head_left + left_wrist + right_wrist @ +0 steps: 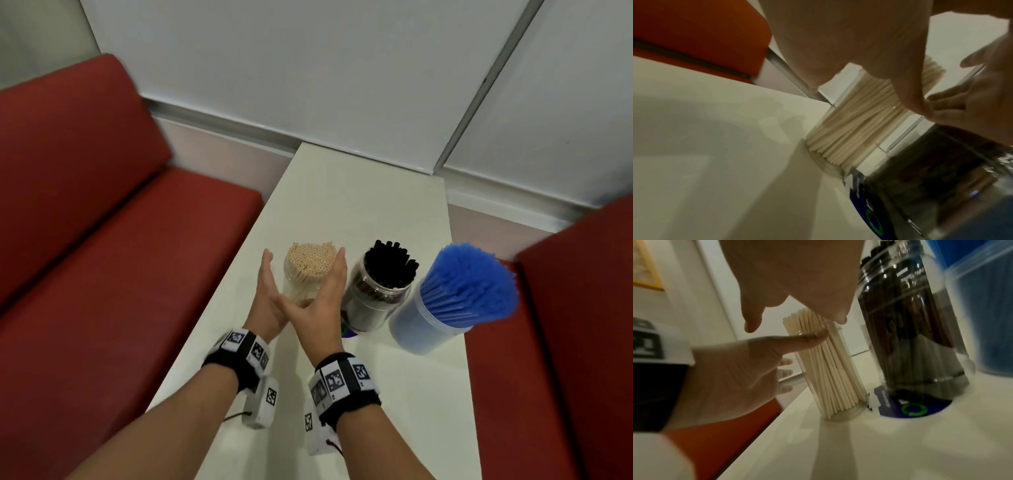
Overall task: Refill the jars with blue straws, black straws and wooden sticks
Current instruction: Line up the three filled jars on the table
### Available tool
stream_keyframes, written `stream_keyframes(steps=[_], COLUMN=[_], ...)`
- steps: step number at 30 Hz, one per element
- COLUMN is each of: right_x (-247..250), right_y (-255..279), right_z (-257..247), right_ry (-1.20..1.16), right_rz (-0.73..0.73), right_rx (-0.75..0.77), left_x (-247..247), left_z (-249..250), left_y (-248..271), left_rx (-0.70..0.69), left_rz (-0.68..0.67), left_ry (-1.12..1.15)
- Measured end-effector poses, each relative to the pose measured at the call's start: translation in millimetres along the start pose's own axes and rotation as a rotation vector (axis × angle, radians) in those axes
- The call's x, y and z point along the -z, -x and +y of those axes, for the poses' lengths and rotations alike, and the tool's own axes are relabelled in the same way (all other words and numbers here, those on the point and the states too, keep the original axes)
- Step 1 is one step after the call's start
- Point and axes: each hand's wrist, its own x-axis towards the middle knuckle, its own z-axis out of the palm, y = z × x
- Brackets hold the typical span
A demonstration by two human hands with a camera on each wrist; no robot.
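Both hands flank the jar of wooden sticks [310, 270] on the table [359, 205]. Left hand [269, 294] and right hand [322, 298]: fingers straight, together, holding nothing. Jars of black straws [388, 263] and blue straws [469, 281] stand alongside.

Probably café: red booth seats [102, 240]

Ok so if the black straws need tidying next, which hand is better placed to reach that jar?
Probably the right hand. It sits between the jar of wooden sticks and the black straw jar, directly beside the latter. The left hand is on the sticks jar's far side and would have to cross over.
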Motion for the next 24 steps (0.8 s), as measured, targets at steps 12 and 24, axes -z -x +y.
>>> stream_keyframes(steps=[12,24], right_x=[-43.9,-27.7], right_y=[-53.6,-62.6], right_z=[6.0,-30.4], right_ry=[0.216,-0.027], right_rz=[0.36,0.538], right_rx=[-0.069,0.196], left_x=[-6.1,-4.1], left_z=[1.2,-2.8], left_y=[-36.3,-37.0], left_rx=[-0.043,-0.103], left_rz=[-0.2,-0.143], left_ry=[0.029,-0.187])
